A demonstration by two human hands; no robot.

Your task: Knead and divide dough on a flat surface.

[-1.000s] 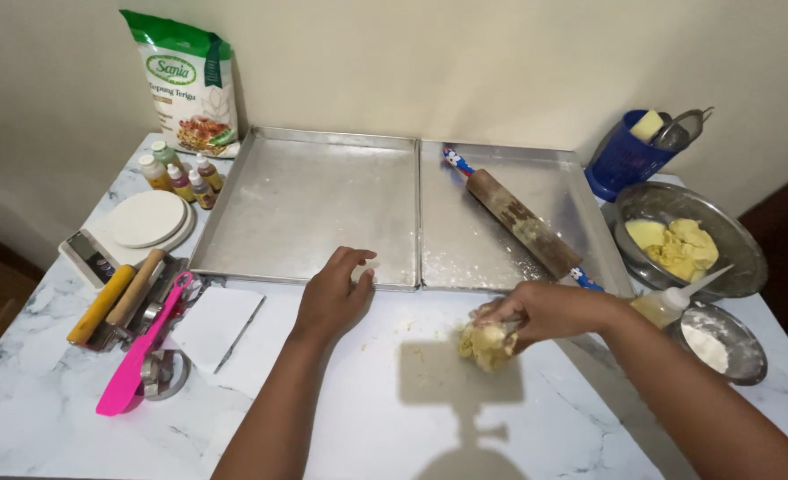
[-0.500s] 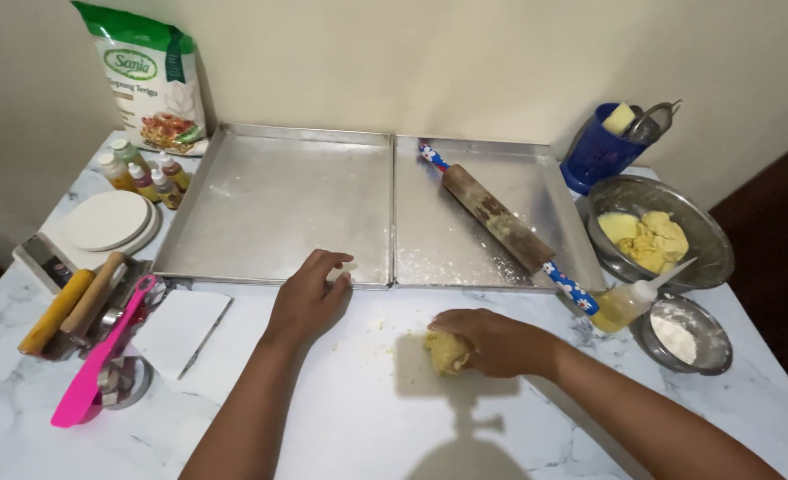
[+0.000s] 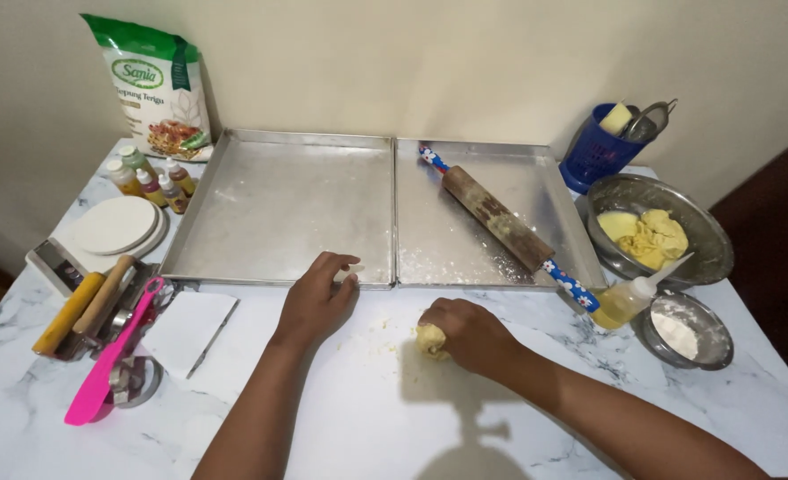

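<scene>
Right hand (image 3: 469, 333) closed around my yellow dough lump (image 3: 430, 341) on the marble table (image 3: 367, 418), near its middle; left hand (image 3: 316, 298) lay open beside it, touching the left baking tray's (image 3: 278, 200) front edge.

Warm, even indoor light; sharp focus; dull glare on the trays (image 3: 278, 200); a head-shaped shadow falls on the marble table (image 3: 465, 427).

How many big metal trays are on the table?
2. The left tray lies beyond the left hand; the right tray, touching it, holds the rolling pin.
</scene>
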